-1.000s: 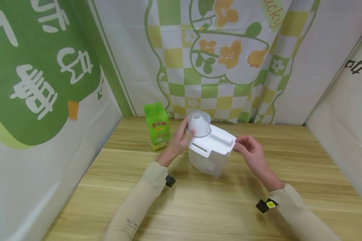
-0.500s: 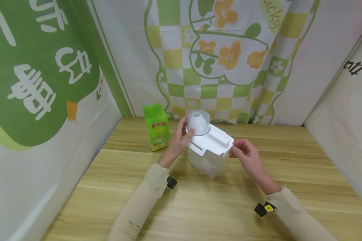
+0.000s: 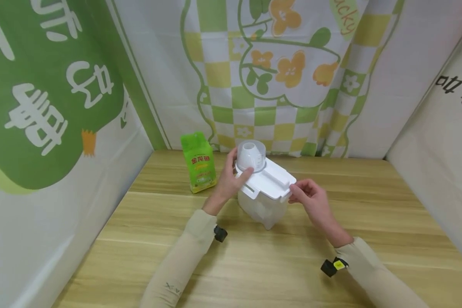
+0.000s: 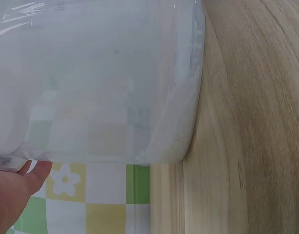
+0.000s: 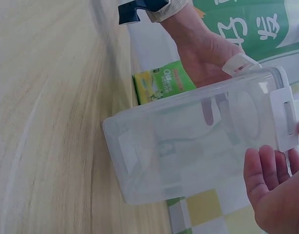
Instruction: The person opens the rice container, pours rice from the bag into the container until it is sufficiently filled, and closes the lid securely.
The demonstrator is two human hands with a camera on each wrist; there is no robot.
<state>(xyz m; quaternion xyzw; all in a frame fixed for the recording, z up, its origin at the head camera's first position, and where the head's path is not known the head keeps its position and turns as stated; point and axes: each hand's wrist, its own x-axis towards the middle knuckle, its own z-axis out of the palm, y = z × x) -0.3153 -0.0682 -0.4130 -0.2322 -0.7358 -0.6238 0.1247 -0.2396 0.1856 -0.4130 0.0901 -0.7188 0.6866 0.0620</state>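
Observation:
A translucent storage container (image 3: pixel 262 209) with a white lid (image 3: pixel 276 183) stands on the wooden table. A clear measuring cup (image 3: pixel 251 156) sits over the white spout on the lid. My left hand (image 3: pixel 228 182) grips the container's left end, its thumb against the base of the cup and its fingers behind. Near it, a slotted white latch (image 3: pixel 250 191) sticks out from the lid's edge. At the opposite end my right hand (image 3: pixel 312 198) pinches the right latch (image 5: pixel 284 119), thumb on the lid corner. In the right wrist view its fingers curl beneath that latch.
A green packet (image 3: pixel 199 164) stands upright left of the container, close to my left hand. Behind the wooden table (image 3: pixel 231 265) hangs a checked, flowered curtain (image 3: pixel 262 113). Printed cloths close off both sides.
The container has turned slightly and shifted a little left. My right hand has moved left with it, and its thumb now lies over the lid corner. The left hand keeps its hold.

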